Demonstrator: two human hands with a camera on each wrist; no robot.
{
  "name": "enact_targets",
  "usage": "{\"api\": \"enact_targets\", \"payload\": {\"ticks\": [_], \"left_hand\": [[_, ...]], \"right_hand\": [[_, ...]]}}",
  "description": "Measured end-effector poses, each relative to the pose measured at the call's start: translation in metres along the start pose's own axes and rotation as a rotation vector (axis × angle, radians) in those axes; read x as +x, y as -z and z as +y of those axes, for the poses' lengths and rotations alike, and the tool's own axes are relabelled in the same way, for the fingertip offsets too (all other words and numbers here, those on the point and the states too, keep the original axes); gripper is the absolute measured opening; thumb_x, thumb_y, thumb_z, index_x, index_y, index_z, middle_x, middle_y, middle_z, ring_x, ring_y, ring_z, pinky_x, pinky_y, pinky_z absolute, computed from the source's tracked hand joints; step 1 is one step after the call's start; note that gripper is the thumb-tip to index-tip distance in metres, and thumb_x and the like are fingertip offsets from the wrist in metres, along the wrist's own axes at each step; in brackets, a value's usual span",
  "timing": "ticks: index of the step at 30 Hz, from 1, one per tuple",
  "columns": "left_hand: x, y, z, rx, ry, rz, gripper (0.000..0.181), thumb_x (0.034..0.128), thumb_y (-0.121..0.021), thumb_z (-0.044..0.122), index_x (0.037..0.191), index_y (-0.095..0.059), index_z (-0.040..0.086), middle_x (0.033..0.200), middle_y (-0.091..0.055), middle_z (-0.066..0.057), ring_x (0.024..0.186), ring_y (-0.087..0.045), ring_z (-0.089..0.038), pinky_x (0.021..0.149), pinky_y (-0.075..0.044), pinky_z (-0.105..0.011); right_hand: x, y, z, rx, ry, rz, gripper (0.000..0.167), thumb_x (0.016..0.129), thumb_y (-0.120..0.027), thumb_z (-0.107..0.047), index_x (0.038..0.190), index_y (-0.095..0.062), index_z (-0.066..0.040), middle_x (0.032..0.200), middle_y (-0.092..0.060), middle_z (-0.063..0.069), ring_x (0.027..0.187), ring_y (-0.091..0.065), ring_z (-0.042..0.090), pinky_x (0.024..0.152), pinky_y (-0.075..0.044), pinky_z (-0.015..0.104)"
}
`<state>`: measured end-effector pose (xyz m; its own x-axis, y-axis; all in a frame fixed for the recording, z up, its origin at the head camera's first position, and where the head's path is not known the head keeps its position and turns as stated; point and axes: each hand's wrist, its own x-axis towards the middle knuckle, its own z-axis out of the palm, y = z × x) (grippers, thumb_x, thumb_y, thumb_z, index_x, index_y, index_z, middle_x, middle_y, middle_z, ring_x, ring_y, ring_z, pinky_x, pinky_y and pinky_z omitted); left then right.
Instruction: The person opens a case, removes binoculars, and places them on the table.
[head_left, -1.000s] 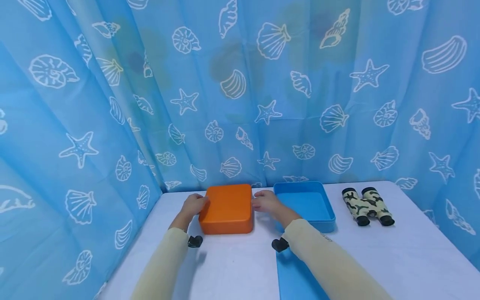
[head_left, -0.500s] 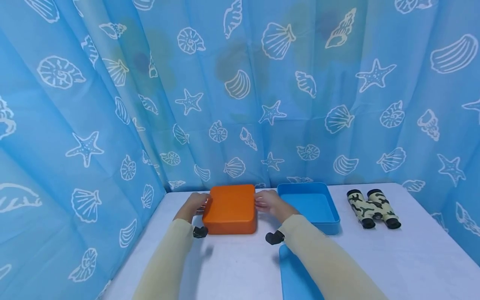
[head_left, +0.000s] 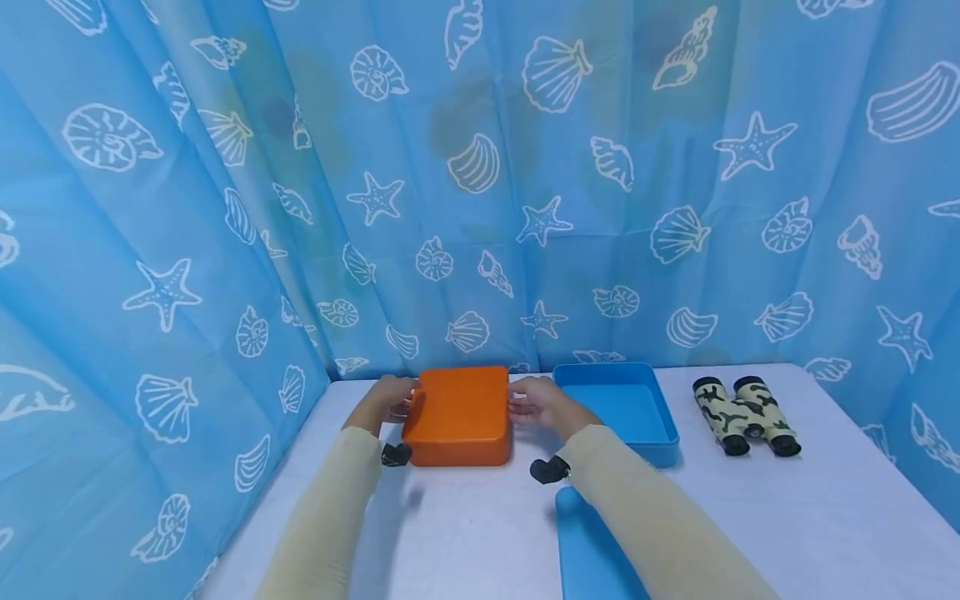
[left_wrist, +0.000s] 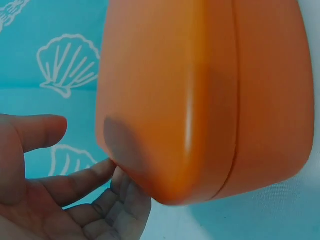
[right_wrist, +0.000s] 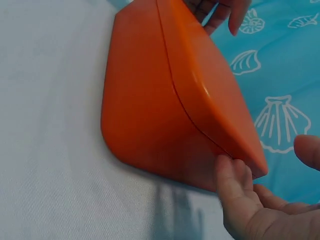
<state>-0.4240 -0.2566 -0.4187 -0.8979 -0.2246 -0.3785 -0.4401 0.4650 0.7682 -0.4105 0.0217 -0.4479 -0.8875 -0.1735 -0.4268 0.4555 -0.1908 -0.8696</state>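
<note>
A closed orange box point(head_left: 456, 408) with rounded corners sits on the white table near the curtain. In both wrist views a thin seam runs round its side between lid and body. My left hand point(head_left: 386, 402) is at the box's left side; in the left wrist view its fingertips touch a corner of the orange lid point(left_wrist: 150, 100), thumb raised apart. At the opposite side is my right hand point(head_left: 543, 404). Its fingertips point(right_wrist: 231, 165) touch the orange side close to the seam in the right wrist view, and that thumb also stands off the box.
To the right stands an uncovered blue box point(head_left: 657, 454). A flat blue panel point(head_left: 596, 550) lies nearer on the table, partly under the right sleeve. Camouflage-patterned binoculars point(head_left: 746, 417) lie farther right. A blue shell-print curtain point(head_left: 480, 208) hangs behind and at the sides.
The head view has shifted slightly. Both hands have gone from the top edges of the orange box to lower along its sides. The box stays closed, with no clear movement.
</note>
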Motion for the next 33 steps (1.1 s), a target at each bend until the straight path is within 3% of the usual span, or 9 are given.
{"api": "enact_targets", "payload": {"ticks": [6, 9, 13, 20, 25, 33], "left_hand": [[-0.008, 0.009, -0.002, -0.093, 0.047, -0.024, 0.048, 0.0983, -0.055, 0.031, 0.127, -0.046, -0.006, 0.120, -0.055, -0.025, 0.101, -0.061, -0.039, 0.089, -0.052, -0.048], [-0.012, 0.012, 0.001, -0.095, 0.071, -0.022, 0.048, 0.0982, -0.056, 0.033, 0.125, -0.047, -0.006, 0.116, -0.056, -0.024, 0.097, -0.062, -0.037, 0.087, -0.053, -0.045], [-0.016, 0.009, 0.008, -0.080, 0.054, -0.049, 0.053, 0.0964, -0.059, 0.029, 0.133, -0.043, -0.007, 0.120, -0.054, -0.024, 0.100, -0.060, -0.037, 0.087, -0.053, -0.044], [-0.010, 0.003, 0.006, -0.068, 0.075, -0.017, 0.040, 0.0927, -0.066, 0.017, 0.125, -0.051, -0.002, 0.115, -0.058, -0.019, 0.097, -0.060, -0.033, 0.085, -0.055, -0.038], [-0.008, 0.003, 0.000, -0.116, 0.085, -0.032, 0.038, 0.0880, -0.070, 0.010, 0.120, -0.056, -0.004, 0.111, -0.058, -0.018, 0.094, -0.058, -0.031, 0.087, -0.053, -0.036], [-0.007, 0.002, 0.002, -0.190, 0.112, -0.059, 0.045, 0.0846, -0.075, 0.010, 0.123, -0.054, -0.001, 0.114, -0.060, -0.017, 0.096, -0.061, -0.031, 0.087, -0.054, -0.036]], "right_hand": [[-0.001, -0.001, -0.004, -0.008, -0.041, -0.006, 0.049, 0.096, -0.060, -0.014, 0.136, -0.039, 0.006, 0.117, -0.056, 0.025, 0.100, -0.059, 0.032, 0.090, -0.052, 0.046], [-0.002, -0.001, -0.007, -0.020, -0.050, -0.017, 0.050, 0.096, -0.060, -0.013, 0.137, -0.039, 0.006, 0.119, -0.056, 0.025, 0.102, -0.060, 0.033, 0.090, -0.052, 0.046], [-0.003, -0.001, -0.008, -0.032, -0.057, -0.018, 0.048, 0.095, -0.061, -0.008, 0.137, -0.040, 0.003, 0.120, -0.056, 0.024, 0.104, -0.059, 0.033, 0.087, -0.053, 0.043], [0.001, 0.000, -0.005, -0.086, -0.025, -0.018, 0.040, 0.090, -0.065, 0.001, 0.126, -0.049, 0.008, 0.106, -0.062, 0.019, 0.092, -0.062, 0.027, 0.085, -0.055, 0.040], [0.005, -0.001, -0.001, -0.163, -0.006, -0.013, 0.031, 0.086, -0.069, 0.004, 0.114, -0.058, 0.011, 0.095, -0.065, 0.016, 0.083, -0.064, 0.024, 0.083, -0.055, 0.038], [0.008, 0.000, -0.003, -0.277, 0.015, 0.071, 0.038, 0.078, -0.078, 0.003, 0.111, -0.060, 0.009, 0.099, -0.062, 0.015, 0.083, -0.062, 0.026, 0.079, -0.056, 0.034]]}}
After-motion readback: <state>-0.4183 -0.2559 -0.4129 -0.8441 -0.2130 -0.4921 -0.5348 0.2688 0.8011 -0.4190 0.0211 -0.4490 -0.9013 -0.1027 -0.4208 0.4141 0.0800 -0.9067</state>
